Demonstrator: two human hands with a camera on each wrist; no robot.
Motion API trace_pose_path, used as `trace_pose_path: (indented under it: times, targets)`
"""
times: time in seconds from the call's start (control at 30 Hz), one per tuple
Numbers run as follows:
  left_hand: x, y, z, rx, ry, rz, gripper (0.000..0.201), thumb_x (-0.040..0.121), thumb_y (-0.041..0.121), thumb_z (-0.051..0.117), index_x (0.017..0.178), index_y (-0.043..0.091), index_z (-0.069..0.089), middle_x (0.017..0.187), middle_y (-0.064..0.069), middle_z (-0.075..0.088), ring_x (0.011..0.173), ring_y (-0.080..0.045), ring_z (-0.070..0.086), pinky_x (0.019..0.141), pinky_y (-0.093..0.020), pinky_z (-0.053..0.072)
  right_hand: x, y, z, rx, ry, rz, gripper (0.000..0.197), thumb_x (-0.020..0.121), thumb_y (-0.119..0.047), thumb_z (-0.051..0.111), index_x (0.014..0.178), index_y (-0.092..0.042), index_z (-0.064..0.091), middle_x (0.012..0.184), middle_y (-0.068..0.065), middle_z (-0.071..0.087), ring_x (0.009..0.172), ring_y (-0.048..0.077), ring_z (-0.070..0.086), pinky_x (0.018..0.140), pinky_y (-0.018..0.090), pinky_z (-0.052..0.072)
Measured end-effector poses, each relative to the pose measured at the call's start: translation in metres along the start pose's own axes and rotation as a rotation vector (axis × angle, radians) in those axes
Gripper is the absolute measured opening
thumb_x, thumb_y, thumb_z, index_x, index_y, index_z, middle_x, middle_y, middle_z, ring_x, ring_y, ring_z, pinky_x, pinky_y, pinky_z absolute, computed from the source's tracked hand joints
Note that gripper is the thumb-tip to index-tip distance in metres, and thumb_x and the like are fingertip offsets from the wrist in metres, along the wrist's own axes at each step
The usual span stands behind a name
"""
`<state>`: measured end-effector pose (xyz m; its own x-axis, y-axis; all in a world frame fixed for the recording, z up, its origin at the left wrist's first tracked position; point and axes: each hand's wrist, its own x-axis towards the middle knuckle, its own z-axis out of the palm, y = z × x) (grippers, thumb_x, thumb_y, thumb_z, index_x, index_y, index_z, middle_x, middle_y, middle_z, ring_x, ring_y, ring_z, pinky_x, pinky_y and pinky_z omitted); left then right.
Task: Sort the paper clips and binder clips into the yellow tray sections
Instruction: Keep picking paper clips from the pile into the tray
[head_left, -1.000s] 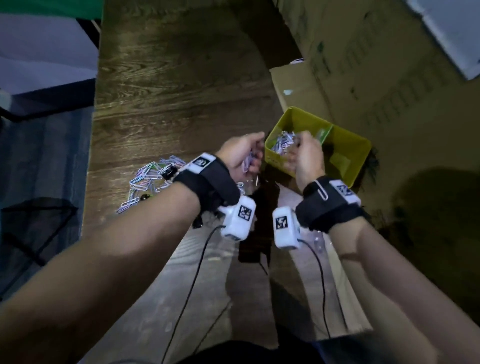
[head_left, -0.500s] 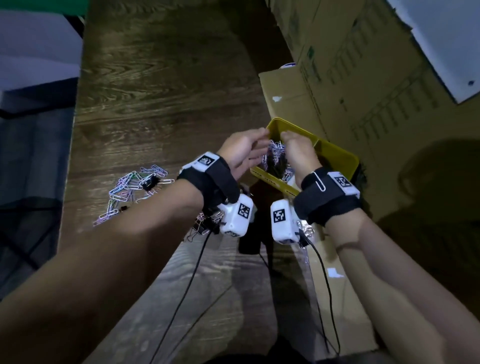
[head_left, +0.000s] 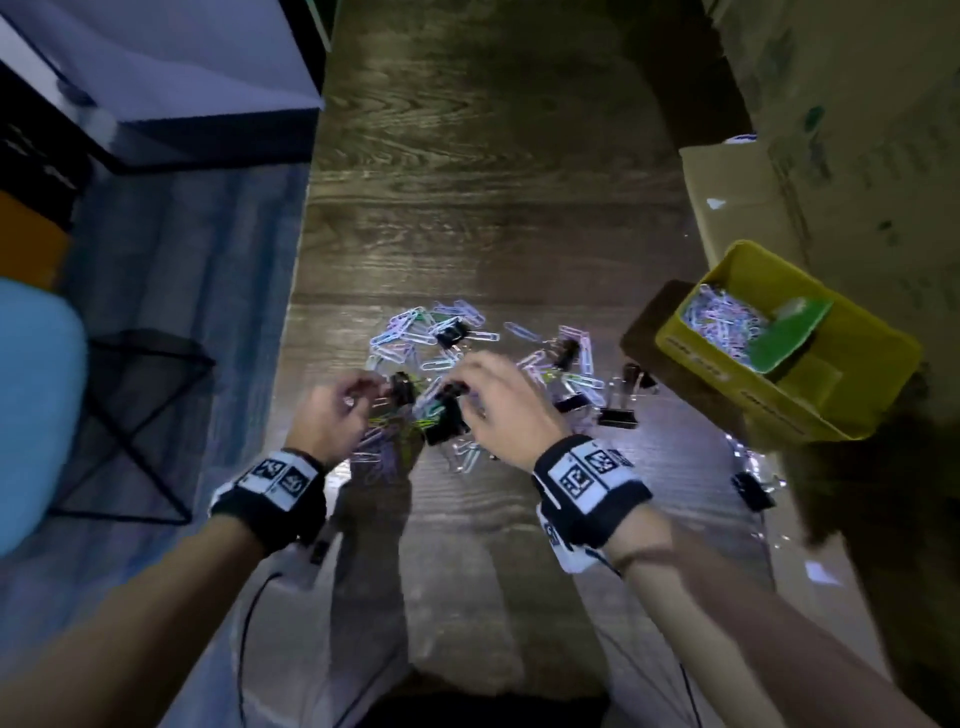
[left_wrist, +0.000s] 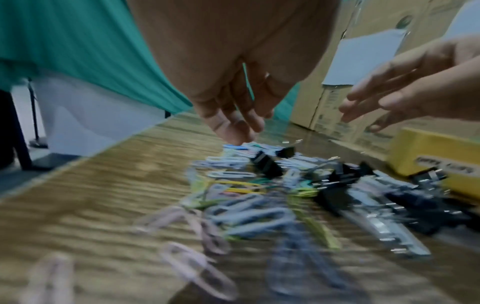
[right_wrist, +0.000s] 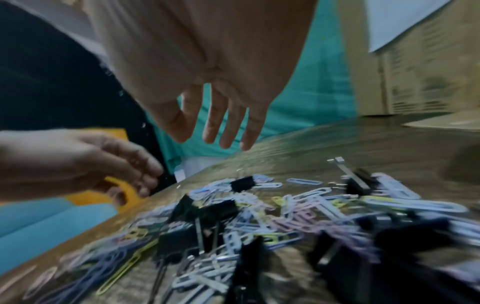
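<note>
A loose pile of pastel paper clips (head_left: 415, 338) mixed with black binder clips (head_left: 615, 415) lies mid-table. My left hand (head_left: 358, 400) and right hand (head_left: 483, 395) hover just over its near side, a few centimetres apart. In the left wrist view the left hand (left_wrist: 233, 123) points straight fingers down at the pile (left_wrist: 246, 195) and holds nothing. The right hand (right_wrist: 221, 123) is likewise spread and empty above the clips (right_wrist: 285, 205). The yellow tray (head_left: 779, 395) sits to the right, with paper clips (head_left: 722, 317) in its far section beside a green divider (head_left: 784, 338).
Cardboard boxes (head_left: 753, 208) stand behind and right of the tray. A stray binder clip (head_left: 753, 491) lies near the table's right side. The table's left edge drops to a blue chair (head_left: 36, 405) and a black wire stand (head_left: 145, 415). Wrist cables trail toward me.
Both hands have left the yellow tray and swung left to the pile on the table. The paper clips they held over the tray are no longer in them.
</note>
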<state>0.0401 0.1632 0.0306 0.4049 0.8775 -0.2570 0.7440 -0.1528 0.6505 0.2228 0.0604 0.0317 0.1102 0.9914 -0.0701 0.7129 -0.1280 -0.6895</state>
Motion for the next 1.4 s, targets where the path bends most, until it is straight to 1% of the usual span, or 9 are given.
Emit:
trace_pose_path:
  times: [0.07,0.17,0.43,0.63,0.8,0.97,1.1,1.27,1.4]
  targets:
    - [0.020,-0.022,-0.016,0.147,-0.022,0.070,0.035,0.085,0.000,0.055,0.114,0.017,0.063,0.099,-0.008,0.069,0.090,-0.024,0.066,0.076,-0.019,0.045,0.020,-0.013,0.030,-0.081,-0.121,-0.004,0.044,0.088,-0.007,0.051,0.131,-0.016,0.050,0.135,0.009,0.045,0.119,0.031,0.048,0.094,0.048,0.045]
    - [0.058,-0.034,-0.017,0.232,-0.201,0.324,0.050,0.087,-0.003,0.048,0.134,0.013,0.046,0.139,-0.014,0.046,0.126,-0.030,0.045,0.105,-0.029,0.032,0.045,-0.027,0.059,-0.205,-0.222,0.019,0.055,0.088,-0.014,0.054,0.140,-0.027,0.038,0.144,0.009,0.036,0.126,0.032,0.041,0.095,0.048,0.045]
    - [0.110,-0.045,0.005,0.643,-0.551,0.513,0.056,0.097,0.017,0.037,0.148,0.020,0.013,0.157,-0.002,0.005,0.144,-0.026,0.007,0.111,-0.058,0.018,0.050,-0.028,0.077,-0.616,-0.143,0.104,0.039,0.087,-0.016,0.051,0.126,-0.015,0.054,0.133,0.004,0.046,0.122,0.027,0.040,0.095,0.041,0.033]
    - [0.062,-0.101,-0.002,0.444,-0.462,0.637,0.050,0.095,0.017,0.040,0.144,0.013,0.028,0.155,-0.003,0.017,0.143,-0.026,0.010,0.114,-0.056,0.010,0.038,-0.014,0.065,-0.588,-0.068,0.264,0.041,0.083,-0.007,0.051,0.124,-0.010,0.056,0.134,0.012,0.047,0.123,0.030,0.041,0.100,0.042,0.030]
    - [0.011,-0.118,0.004,0.336,-0.441,0.664,0.051,0.094,0.015,0.038,0.143,0.021,0.030,0.155,0.003,0.017,0.142,-0.016,0.007,0.113,-0.047,0.005,0.024,-0.021,0.079,-0.533,-0.034,0.135,0.059,0.080,-0.009,0.058,0.136,-0.008,0.043,0.147,0.018,0.034,0.139,0.033,0.027,0.114,0.049,0.017]
    - [-0.013,-0.121,0.004,0.150,-0.196,0.281,0.052,0.097,0.017,0.037,0.146,0.021,0.023,0.156,0.000,0.012,0.143,-0.017,0.004,0.115,-0.045,0.004,0.038,-0.040,0.103,-0.586,-0.247,0.063,0.062,0.094,-0.029,0.043,0.148,-0.012,0.018,0.158,0.015,0.003,0.146,0.032,-0.005,0.113,0.057,-0.007]
    - [-0.038,-0.112,0.030,0.248,-0.151,0.182,0.062,0.091,0.037,0.012,0.147,0.011,0.017,0.156,-0.011,0.009,0.144,-0.022,-0.001,0.113,-0.045,-0.002,0.036,-0.050,0.117,-0.660,-0.314,0.064,0.058,0.099,-0.037,0.031,0.149,-0.011,0.018,0.158,0.013,0.009,0.146,0.031,-0.001,0.108,0.056,-0.019]
    - [-0.066,-0.096,0.051,0.081,-0.225,0.211,0.060,0.090,0.019,0.021,0.147,0.010,0.006,0.152,0.001,-0.009,0.140,-0.014,-0.016,0.117,-0.041,-0.006,-0.009,-0.057,0.129,-0.598,-0.307,0.074,0.058,0.097,-0.025,0.023,0.149,-0.005,0.009,0.159,0.011,0.006,0.146,0.027,0.001,0.113,0.049,-0.013]
    - [-0.073,-0.098,0.030,-0.099,-0.265,0.257,0.074,0.080,0.002,0.046,0.146,0.017,0.017,0.156,-0.001,0.005,0.144,-0.011,0.002,0.117,-0.026,0.007,-0.035,-0.058,0.130,-0.505,-0.294,0.052,0.066,0.088,-0.027,0.039,0.146,0.001,0.022,0.154,0.019,0.022,0.145,0.031,0.014,0.115,0.044,-0.005]
